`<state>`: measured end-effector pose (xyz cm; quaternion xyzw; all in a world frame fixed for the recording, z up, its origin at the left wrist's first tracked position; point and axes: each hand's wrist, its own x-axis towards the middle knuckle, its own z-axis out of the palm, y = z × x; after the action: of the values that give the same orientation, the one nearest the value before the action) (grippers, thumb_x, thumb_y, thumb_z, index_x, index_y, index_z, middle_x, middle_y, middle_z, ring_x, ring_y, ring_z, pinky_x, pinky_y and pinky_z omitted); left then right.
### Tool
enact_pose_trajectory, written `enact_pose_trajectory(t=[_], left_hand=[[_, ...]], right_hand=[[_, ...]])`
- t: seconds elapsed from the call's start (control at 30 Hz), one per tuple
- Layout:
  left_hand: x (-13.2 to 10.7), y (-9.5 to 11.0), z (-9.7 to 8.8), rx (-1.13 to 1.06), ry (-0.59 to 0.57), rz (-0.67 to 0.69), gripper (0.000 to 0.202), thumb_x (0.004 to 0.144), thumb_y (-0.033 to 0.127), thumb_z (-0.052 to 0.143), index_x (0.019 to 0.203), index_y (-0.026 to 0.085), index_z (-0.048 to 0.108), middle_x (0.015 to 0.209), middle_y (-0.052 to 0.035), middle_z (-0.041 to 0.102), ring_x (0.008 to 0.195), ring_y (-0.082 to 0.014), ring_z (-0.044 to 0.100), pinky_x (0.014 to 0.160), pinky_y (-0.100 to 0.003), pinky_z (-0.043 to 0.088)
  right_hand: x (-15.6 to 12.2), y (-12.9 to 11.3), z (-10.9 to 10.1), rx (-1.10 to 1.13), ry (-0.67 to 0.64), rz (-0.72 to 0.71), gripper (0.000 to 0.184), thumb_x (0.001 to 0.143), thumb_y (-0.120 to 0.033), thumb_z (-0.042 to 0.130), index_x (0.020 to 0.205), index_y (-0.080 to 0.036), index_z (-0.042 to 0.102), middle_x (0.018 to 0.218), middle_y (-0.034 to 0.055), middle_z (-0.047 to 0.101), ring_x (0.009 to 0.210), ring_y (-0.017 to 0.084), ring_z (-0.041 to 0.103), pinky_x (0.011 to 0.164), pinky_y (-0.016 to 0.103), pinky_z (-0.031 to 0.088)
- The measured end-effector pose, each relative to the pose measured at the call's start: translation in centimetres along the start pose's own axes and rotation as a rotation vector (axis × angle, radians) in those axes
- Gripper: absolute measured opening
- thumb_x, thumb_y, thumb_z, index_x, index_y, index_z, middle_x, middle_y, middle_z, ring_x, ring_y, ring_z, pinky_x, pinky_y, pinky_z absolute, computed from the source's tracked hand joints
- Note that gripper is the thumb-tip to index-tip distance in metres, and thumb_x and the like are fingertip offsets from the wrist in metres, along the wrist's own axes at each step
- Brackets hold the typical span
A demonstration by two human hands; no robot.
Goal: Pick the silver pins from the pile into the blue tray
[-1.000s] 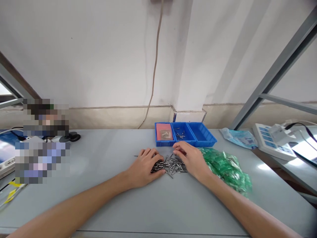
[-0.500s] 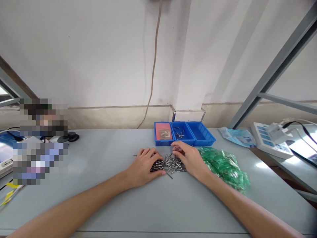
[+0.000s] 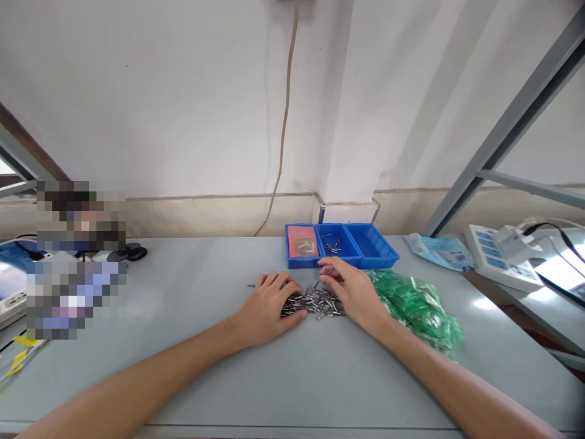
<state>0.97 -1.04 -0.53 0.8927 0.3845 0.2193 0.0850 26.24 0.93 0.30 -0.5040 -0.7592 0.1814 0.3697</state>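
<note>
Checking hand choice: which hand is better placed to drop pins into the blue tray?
Probably the right hand: it lies on the pin pile directly before the blue tray; the left hand sits farther away.

Grey bench [image 3: 192, 366] against a white wall. At its back, a blue three-compartment tray [image 3: 340, 245]. To the right, a heap of green packets [image 3: 414, 305], then a pale blue packet [image 3: 439, 251] and a white device [image 3: 498, 256].

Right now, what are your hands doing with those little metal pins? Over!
Left hand and right hand both flat on the pile of metal pins, no clear grip. Blue tray just behind. Green bags touching right wrist.
</note>
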Motion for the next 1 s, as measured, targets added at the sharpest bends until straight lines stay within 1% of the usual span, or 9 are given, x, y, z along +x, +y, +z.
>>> enact_pose_trajectory(t=[0.07,0.17,0.27,0.43,0.57,0.67,0.73,0.9,1.0], left_hand=[[0.00,-0.02,-0.05,0.004,-0.001,0.007,0.025,0.104,0.043,0.062,0.121,0.025,0.063,0.120,-0.0045,0.063,0.108,-0.0263,0.055,0.096,-0.044,0.040],[0.00,-0.10,0.00,0.010,0.000,0.013,0.024,0.104,0.043,0.061,0.121,0.025,0.063,0.120,-0.0051,0.063,0.109,-0.0263,0.055,0.096,-0.043,0.041],[-0.02,-0.23,0.12,0.016,0.001,0.024,0.028,0.105,0.043,0.060,0.125,0.025,0.063,0.122,-0.0055,0.063,0.109,-0.0264,0.055,0.096,-0.044,0.041],[-0.08,-0.36,0.22,0.027,-0.002,0.038,0.035,0.106,0.043,0.057,0.138,0.029,0.062,0.121,-0.0060,0.061,0.106,-0.0259,0.055,0.096,-0.044,0.041],[-0.08,-0.36,0.12,0.029,-0.014,0.044,0.035,0.107,0.043,0.056,0.139,0.031,0.063,0.119,-0.0068,0.060,0.105,-0.0262,0.054,0.095,-0.044,0.042],[-0.07,-0.35,0.04,0.031,-0.016,0.051,0.034,0.107,0.043,0.055,0.138,0.032,0.064,0.118,-0.0070,0.059,0.105,-0.0262,0.054,0.094,-0.044,0.042],[-0.06,-0.33,0.02,0.031,-0.015,0.056,0.034,0.107,0.042,0.055,0.139,0.033,0.064,0.117,-0.0071,0.059,0.104,-0.0259,0.054,0.094,-0.043,0.042],[-0.04,-0.27,-0.03,0.034,-0.019,0.056,0.034,0.108,0.042,0.055,0.140,0.034,0.064,0.115,-0.0067,0.058,0.103,-0.0254,0.053,0.093,-0.043,0.041],[-0.04,-0.25,-0.05,0.034,-0.024,0.052,0.034,0.108,0.042,0.055,0.140,0.035,0.064,0.115,-0.0065,0.058,0.103,-0.0251,0.053,0.092,-0.043,0.040]], right_hand=[[0.00,0.03,-0.04,-0.006,-0.004,0.007,0.027,0.097,-0.020,0.058,0.121,-0.030,0.065,0.107,0.0009,0.076,0.093,0.022,0.074,0.085,0.035,0.056],[-0.02,-0.03,-0.05,-0.014,-0.012,0.001,0.017,0.097,-0.020,0.059,0.111,-0.030,0.065,0.103,-0.0006,0.076,0.093,0.021,0.073,0.086,0.035,0.054],[-0.07,-0.14,-0.06,-0.018,-0.021,-0.009,0.012,0.098,-0.020,0.059,0.104,-0.029,0.064,0.102,-0.0012,0.075,0.093,0.021,0.072,0.086,0.035,0.052],[-0.14,-0.28,-0.03,-0.014,-0.016,-0.022,0.014,0.102,-0.021,0.052,0.106,-0.028,0.063,0.103,0.0014,0.073,0.088,0.022,0.069,0.083,0.036,0.050],[-0.15,-0.48,-0.07,0.034,-0.005,-0.028,0.017,0.106,-0.023,0.045,0.103,-0.026,0.061,0.098,0.0017,0.070,0.082,0.020,0.067,0.080,0.034,0.048],[-0.13,-0.62,-0.20,0.048,0.004,-0.025,0.018,0.108,-0.025,0.044,0.100,-0.026,0.060,0.090,0.0005,0.068,0.082,0.020,0.066,0.079,0.033,0.047],[-0.13,-0.65,-0.28,0.052,-0.013,-0.031,0.020,0.109,-0.026,0.042,0.100,-0.027,0.060,0.088,0.0000,0.068,0.083,0.021,0.065,0.079,0.033,0.046],[-0.20,-0.52,-0.18,0.060,-0.066,-0.032,0.022,0.110,-0.029,0.040,0.107,-0.028,0.062,0.098,0.0006,0.072,0.092,0.021,0.067,0.084,0.033,0.046],[-0.17,-0.41,-0.04,0.054,-0.077,-0.023,0.022,0.110,-0.029,0.040,0.107,-0.028,0.062,0.097,0.0005,0.073,0.092,0.021,0.067,0.084,0.033,0.047]])
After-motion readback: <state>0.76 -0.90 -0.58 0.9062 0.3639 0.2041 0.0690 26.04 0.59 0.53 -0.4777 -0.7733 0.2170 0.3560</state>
